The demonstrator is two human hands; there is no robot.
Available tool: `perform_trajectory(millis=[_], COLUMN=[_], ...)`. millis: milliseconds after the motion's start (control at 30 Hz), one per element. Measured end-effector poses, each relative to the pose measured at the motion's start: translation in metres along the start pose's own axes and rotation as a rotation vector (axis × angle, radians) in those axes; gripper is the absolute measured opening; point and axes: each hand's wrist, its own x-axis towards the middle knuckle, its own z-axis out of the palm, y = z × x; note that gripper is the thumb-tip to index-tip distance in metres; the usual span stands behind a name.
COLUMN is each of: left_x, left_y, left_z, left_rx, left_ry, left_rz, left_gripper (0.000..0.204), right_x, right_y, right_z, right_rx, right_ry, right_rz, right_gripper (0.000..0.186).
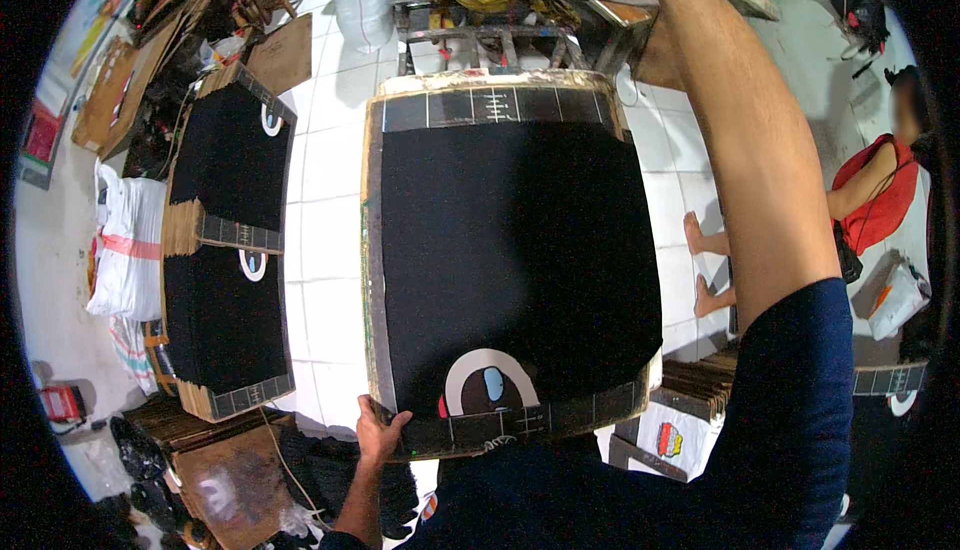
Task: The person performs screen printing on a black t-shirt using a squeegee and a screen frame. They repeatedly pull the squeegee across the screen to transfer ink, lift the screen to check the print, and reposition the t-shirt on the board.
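A large black printed sheet [515, 250] lies on a worn board [374, 250] in front of me, with a round white-and-brown figure near its close edge. My left hand [378, 433] grips the near left corner of the board and sheet. My right arm [745, 150] stretches far up over the right side toward the bench at the top. Its hand is out of sight beyond the frame's upper edge.
Two stacks of the same black sheets [228, 250] stand at the left on the white tiled floor [325, 200]. A cluttered metal bench [520, 10] is at the top. White sacks [125, 250] lie far left. A person in a red top [875, 200] sits at the right.
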Motion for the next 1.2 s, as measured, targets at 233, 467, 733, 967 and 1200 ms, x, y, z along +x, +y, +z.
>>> perform_trajectory(millis=[233, 467, 733, 967, 1200], left_x=[-0.009, -0.010, -0.009, -0.004, 0.001], left_y=[0.008, 0.019, 0.023, 0.022, 0.013], left_z=[0.009, 0.006, 0.005, 0.004, 0.010], left_rx=[0.035, 0.079, 0.117, 0.161, 0.227], left_ry=[0.004, 0.023, 0.046, 0.040, 0.040], left_rz=[-0.029, -0.047, -0.048, -0.061, -0.082], left_gripper=[0.078, 0.077, 0.078, 0.080, 0.083], right_x=[-0.005, 0.000, 0.002, 0.000, 0.000], right_y=[-0.005, -0.002, 0.000, -0.002, -0.003], right_z=[-0.004, -0.001, -0.002, -0.008, -0.018], right_rx=[0.011, -0.001, 0.004, 0.036, 0.080], right_ry=[-0.019, -0.006, 0.042, 0.001, -0.051], right_rz=[-0.001, 0.001, 0.003, -0.039, -0.122], right_gripper=[0.096, 0.101, 0.094, 0.083, 0.090])
